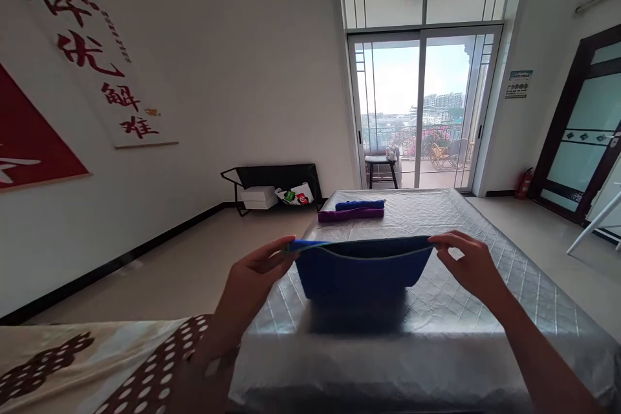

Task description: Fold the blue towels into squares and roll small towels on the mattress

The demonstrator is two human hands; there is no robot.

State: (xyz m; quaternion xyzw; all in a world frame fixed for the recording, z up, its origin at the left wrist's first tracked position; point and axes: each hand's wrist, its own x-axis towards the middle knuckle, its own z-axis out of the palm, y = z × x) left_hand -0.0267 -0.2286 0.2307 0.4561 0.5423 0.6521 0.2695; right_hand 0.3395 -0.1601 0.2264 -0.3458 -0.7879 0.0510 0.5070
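Observation:
A dark blue folded cloth hangs between my two hands above a silver quilted cover. My left hand pinches its upper left corner, and my right hand pinches the upper right corner. The top edge shows two layers slightly parted, with light green edging and a brighter blue strip near the left corner. Farther back on the cover lie a rolled or folded blue cloth and a purple one, side by side.
A patterned brown and cream blanket lies at the lower left. A black rack with a white box stands by the wall. Sliding glass doors are behind, and a fire extinguisher is at the right.

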